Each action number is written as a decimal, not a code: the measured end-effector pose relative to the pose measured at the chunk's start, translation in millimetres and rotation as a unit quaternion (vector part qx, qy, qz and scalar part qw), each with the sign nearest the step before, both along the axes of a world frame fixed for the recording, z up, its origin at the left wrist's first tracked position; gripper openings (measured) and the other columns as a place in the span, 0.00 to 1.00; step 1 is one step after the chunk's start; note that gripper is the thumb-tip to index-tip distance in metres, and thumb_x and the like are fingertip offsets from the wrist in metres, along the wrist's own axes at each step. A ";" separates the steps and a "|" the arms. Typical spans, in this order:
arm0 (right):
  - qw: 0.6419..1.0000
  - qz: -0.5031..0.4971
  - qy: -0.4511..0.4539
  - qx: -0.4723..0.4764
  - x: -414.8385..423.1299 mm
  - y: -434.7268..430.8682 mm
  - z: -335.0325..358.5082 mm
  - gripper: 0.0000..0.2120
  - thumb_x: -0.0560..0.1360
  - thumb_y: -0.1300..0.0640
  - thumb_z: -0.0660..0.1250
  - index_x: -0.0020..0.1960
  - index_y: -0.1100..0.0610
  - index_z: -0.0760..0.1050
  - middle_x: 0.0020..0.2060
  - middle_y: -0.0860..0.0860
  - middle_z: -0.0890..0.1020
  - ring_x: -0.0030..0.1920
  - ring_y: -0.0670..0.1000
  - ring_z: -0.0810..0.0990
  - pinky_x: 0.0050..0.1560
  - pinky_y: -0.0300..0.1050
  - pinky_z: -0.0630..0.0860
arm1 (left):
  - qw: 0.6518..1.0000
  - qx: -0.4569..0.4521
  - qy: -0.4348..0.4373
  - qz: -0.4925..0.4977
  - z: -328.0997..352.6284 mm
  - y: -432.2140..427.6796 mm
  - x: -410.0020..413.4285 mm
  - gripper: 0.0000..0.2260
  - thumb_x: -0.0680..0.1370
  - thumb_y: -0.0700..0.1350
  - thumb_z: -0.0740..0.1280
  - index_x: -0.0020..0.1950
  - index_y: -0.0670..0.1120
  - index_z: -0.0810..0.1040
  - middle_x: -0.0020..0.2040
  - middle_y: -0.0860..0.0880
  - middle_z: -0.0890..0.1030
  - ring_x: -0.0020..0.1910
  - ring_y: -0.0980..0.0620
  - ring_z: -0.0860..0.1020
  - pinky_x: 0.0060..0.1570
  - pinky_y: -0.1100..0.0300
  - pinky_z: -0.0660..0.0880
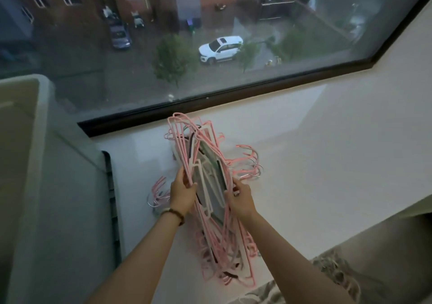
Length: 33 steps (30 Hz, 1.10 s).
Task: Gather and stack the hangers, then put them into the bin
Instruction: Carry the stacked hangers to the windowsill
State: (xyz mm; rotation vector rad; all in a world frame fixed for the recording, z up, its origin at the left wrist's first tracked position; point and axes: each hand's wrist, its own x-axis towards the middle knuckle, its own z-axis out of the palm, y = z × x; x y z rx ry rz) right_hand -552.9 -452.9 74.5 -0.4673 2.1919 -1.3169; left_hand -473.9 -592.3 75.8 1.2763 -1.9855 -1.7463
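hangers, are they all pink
No, the hangers gripped by the left hand and right hand include white and dark ones among the pink.

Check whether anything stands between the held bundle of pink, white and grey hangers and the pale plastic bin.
Nothing visible blocks it. The left hand and right hand grip the hanger bundle above the white sill; the pale plastic bin stands at left. Only pink hooks lie low between.
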 end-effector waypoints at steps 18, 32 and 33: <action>0.947 -0.303 -0.043 -0.099 -34.4 210.2 18.8 0.06 0.76 0.55 0.67 0.52 0.51 0.77 0.47 0.47 0.80 0.43 0.46 0.79 0.38 0.32 0.76 | 0.964 -0.038 0.110 -0.241 48.1 205.2 -67.4 0.19 0.80 0.51 0.57 0.71 0.50 0.67 0.68 0.57 0.70 0.64 0.60 0.70 0.66 0.62 0.66; 0.814 -0.563 -0.123 -0.073 79.1 453.3 -169.4 0.12 0.77 0.56 0.65 0.58 0.58 0.74 0.45 0.52 0.79 0.45 0.48 0.77 0.48 0.41 0.74 | 0.840 0.031 -0.184 -0.510 -194.1 404.4 -34.6 0.20 0.81 0.52 0.56 0.70 0.44 0.66 0.68 0.46 0.72 0.56 0.51 0.77 0.56 0.63 0.73; 0.806 -0.571 -0.141 -0.074 88.8 454.1 -190.8 0.12 0.77 0.56 0.65 0.59 0.58 0.74 0.44 0.52 0.79 0.43 0.48 0.77 0.46 0.42 0.74 | 0.833 0.022 -0.203 -0.514 -213.7 405.5 -28.3 0.19 0.81 0.52 0.56 0.69 0.44 0.67 0.66 0.47 0.73 0.51 0.53 0.77 0.51 0.66 0.74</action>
